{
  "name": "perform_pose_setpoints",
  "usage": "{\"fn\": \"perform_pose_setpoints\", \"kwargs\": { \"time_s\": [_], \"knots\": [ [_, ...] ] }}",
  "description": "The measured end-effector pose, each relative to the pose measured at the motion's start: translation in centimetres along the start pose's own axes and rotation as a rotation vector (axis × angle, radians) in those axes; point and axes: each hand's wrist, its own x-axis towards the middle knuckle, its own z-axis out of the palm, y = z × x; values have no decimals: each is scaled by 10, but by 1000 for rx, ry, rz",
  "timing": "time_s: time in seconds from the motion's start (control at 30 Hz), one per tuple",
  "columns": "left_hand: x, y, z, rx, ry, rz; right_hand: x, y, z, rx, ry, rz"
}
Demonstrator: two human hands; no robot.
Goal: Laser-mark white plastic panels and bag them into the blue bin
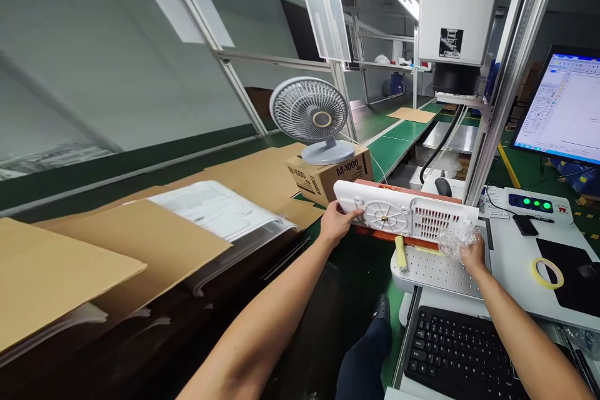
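Observation:
A long white plastic panel with a round spoked moulding and a slotted vent is held up in front of me, over a red fixture. My left hand is closed on the panel's left end, thumb on the near face. At the right end, my right hand is closed on crumpled clear plastic film lying against the panel; whether its fingers also grip the panel is hidden. A yellow strip sticks up at the fixture's front, above the perforated metal plate.
A white machine head hangs above. Left, cardboard sheets and a film-wrapped white stack lie near a grey fan on a carton. Right are a keyboard, tape roll, phone and monitor.

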Motion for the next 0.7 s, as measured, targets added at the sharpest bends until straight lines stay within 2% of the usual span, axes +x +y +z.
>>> {"fn": "perform_pose_setpoints", "kwargs": {
  "time_s": [0.43, 0.7],
  "knots": [
    [-2, 12, 1, -100, 23, -9, 1, 11, 5, 62, 36, 28],
    [-4, 16, -3, -122, -10, -6, -4, -4, 0, 58, 36, 2]
  ]
}}
